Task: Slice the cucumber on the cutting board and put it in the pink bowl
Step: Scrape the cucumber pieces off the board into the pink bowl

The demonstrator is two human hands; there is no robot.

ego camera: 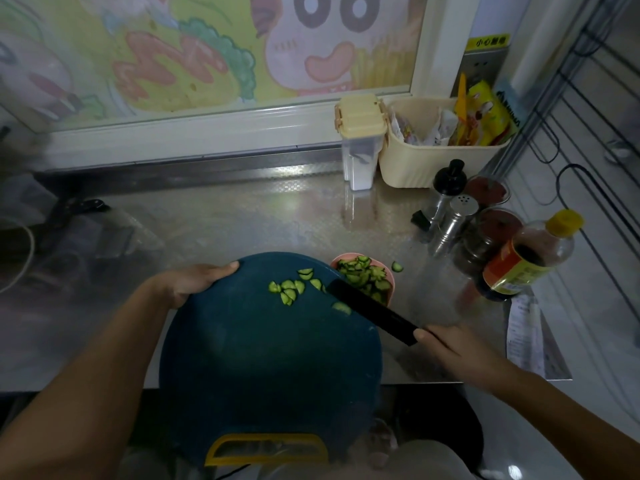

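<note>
Left hand [194, 282]: grips the cutting board [259, 358] by its rim at centre left, thumb on top, fingers hidden underneath.
Right hand [457, 351]: fingers curled round the knife [374, 311] handle at lower right; the black blade points up-left to the pink bowl [391, 282].
Cucumber slices [291, 289]: some loose on the board left of the blade tip, most in the bowl.
Stray slice [397, 266]: on the worktop [242, 220], right of the bowl.
Sauce bottle [519, 265]: right, behind the knife hand.

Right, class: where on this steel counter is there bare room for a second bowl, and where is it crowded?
Bare counter lies between the cutting board and the window sill, left of the seasoning box. Crowded: right of the pink bowl, where the shaker and sauce bottle cluster.
</note>
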